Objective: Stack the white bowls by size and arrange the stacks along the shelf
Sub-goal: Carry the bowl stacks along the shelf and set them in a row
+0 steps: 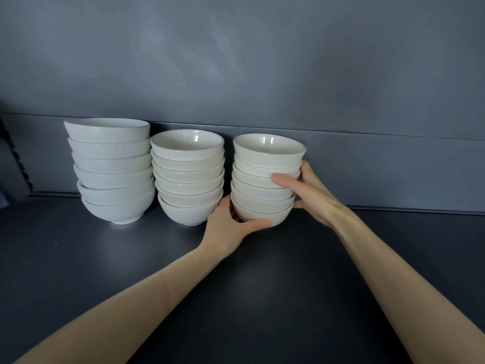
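Three bowl stacks [187,177] are lining the shelf [262,285] at mid-frame. The left hand [225,227] is curling round the right stack [262,200] at its base, while the right hand [309,190] is clasping its side.

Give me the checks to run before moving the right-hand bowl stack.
1. Left hand grips the right stack at its base: ok.
2. Right hand holds its side: ok.
3. Gap to the middle stack: ok, apart.
4. Stack base resting on the shelf: cannot tell.
5. Left stack bowls sit level: not ok, top one tilted.
6. Bare shelf to the right: ok.
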A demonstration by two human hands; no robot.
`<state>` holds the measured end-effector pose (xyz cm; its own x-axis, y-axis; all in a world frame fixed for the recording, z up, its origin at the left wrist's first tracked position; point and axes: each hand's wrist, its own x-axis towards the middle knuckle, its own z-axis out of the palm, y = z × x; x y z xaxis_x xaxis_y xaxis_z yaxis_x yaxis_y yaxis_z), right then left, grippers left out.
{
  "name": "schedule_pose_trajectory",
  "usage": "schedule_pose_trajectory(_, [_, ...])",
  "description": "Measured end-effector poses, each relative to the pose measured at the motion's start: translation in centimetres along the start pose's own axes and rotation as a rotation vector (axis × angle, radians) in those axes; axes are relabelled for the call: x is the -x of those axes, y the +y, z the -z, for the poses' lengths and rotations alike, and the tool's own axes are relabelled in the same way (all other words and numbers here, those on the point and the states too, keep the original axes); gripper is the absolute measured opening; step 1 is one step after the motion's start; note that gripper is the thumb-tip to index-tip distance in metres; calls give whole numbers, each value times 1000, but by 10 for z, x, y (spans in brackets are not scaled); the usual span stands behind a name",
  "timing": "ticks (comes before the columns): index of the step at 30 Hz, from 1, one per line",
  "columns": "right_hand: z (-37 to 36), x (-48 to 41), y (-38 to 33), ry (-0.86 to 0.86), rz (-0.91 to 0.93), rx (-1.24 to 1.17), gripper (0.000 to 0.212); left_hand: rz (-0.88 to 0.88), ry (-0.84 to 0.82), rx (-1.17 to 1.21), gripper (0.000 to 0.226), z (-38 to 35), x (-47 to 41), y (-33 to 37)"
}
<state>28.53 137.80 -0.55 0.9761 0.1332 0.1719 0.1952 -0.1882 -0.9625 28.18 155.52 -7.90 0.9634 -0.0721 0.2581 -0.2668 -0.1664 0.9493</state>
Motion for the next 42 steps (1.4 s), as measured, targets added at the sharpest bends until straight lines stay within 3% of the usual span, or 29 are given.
schedule_pose_trajectory(12, [-4,-2,2,38,25,2,89,-16,26,-33,97,-1,-2,-5])
schedule_pose_trajectory(31, [-3,-3,3,49,6,12,93,-38,23,8,96,-1,-2,-4])
schedule_pose_trajectory(37, [-1,-3,1,43,-12,35,76,-24,12,-19,95,1,-1,-1])
schedule_pose_trajectory(42, [1,0,-5,16,-46,72,94,35,-21,-124,99,4,0,9])
